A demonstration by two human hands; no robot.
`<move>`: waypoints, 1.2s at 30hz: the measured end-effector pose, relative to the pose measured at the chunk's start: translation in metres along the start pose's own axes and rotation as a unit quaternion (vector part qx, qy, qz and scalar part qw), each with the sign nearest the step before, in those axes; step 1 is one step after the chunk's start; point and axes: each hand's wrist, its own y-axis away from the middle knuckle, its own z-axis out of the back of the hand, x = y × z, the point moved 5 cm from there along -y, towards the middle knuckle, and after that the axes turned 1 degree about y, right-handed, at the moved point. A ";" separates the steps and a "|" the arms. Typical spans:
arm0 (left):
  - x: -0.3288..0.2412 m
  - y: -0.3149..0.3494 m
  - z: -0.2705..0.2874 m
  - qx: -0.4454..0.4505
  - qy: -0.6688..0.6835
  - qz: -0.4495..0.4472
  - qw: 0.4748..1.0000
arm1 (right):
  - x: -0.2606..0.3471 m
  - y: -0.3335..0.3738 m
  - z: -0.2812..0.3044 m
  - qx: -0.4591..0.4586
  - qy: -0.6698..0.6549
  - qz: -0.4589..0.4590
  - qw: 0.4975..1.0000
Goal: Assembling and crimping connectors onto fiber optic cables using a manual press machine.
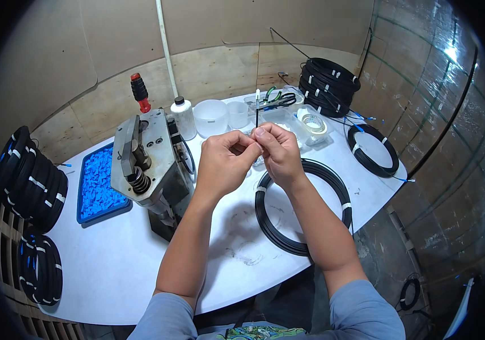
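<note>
Both hands meet above the middle of the white table, fingertips pressed together. Between the thumb and fingers of my right hand [281, 154] a black cable end [257, 116] stands upright, with a white tip at its top. My left hand [228, 161] is closed in a pinch at the lower part of that cable, touching the right fingertips. The fingers hide the exact gripping spot. Below my right forearm lies a coil of black cable [264, 218] bound with white ties; the forearm covers part of it.
Left of my hands stands a metal press [140, 147], beside a blue tray [105, 215] of small blue parts. Behind are a white bottle [183, 119], plastic tubs [210, 117], and a tape roll [313, 123]. Stacked cable coils [327, 88] stand back right, others [30, 175] left.
</note>
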 end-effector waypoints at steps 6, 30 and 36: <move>0.000 0.000 0.001 -0.005 -0.012 -0.017 1.000 | -0.002 -0.001 0.000 0.002 -0.019 -0.015 1.000; 0.001 0.002 0.002 0.009 -0.084 0.022 0.996 | -0.016 0.018 -0.002 -0.137 -0.034 -0.024 0.990; 0.000 0.002 0.002 0.026 -0.077 0.010 0.997 | -0.009 0.023 -0.008 -0.120 -0.083 -0.041 0.988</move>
